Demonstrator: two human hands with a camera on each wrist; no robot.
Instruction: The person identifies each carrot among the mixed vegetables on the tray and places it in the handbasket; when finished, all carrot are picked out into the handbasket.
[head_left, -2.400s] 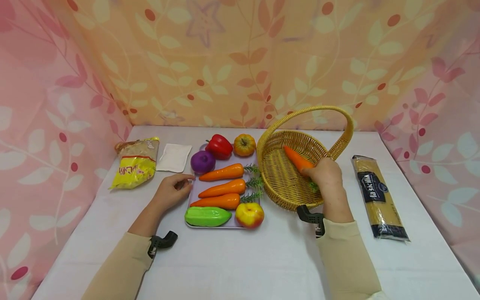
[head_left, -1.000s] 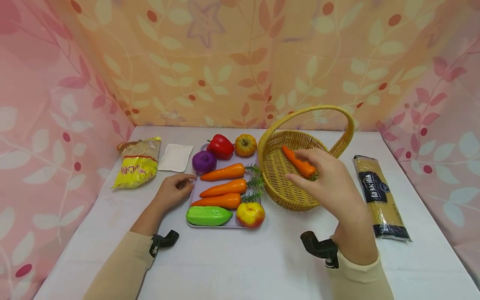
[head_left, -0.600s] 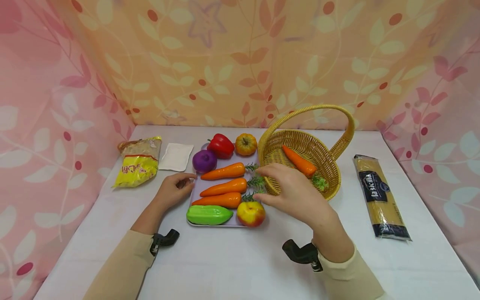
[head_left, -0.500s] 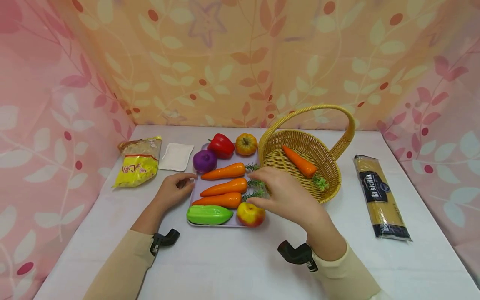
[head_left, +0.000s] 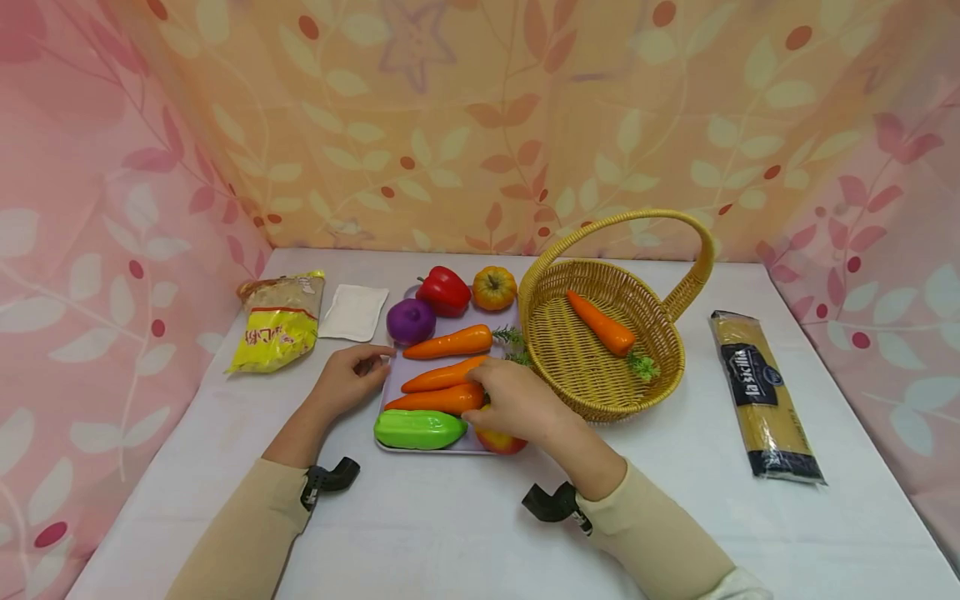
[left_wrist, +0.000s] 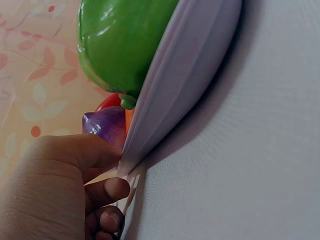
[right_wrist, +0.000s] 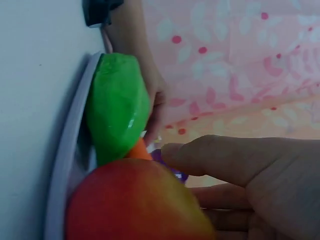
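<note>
My left hand (head_left: 351, 379) grips the left edge of a lilac tray (left_wrist: 187, 65) between thumb and fingers. Over the tray's right side hovers my right hand (head_left: 521, 400), thumb and fingers apart around the thick end of the front carrot (head_left: 438, 400); contact is hard to tell. It partly covers the middle carrot (head_left: 442, 376) and a red-yellow apple (right_wrist: 135, 200). Behind them lies another carrot (head_left: 450, 342). A ribbed green fruit or pepper (head_left: 420, 430), purple onion (head_left: 411, 322) and red bell pepper (head_left: 444, 292) share the tray.
A wicker basket (head_left: 555, 379) with a tall handle stands right of the tray, one carrot (head_left: 600, 323) inside. A small pumpkin (head_left: 494, 288) sits at the tray's back corner. Further right lies a pasta packet (head_left: 765, 400); at left, a yellow bag (head_left: 279, 323) and white square packet (head_left: 354, 313).
My right hand let go of a carrot inside the basket, then moved left and down over the carrots on the tray. My left hand has stayed at the tray's edge.
</note>
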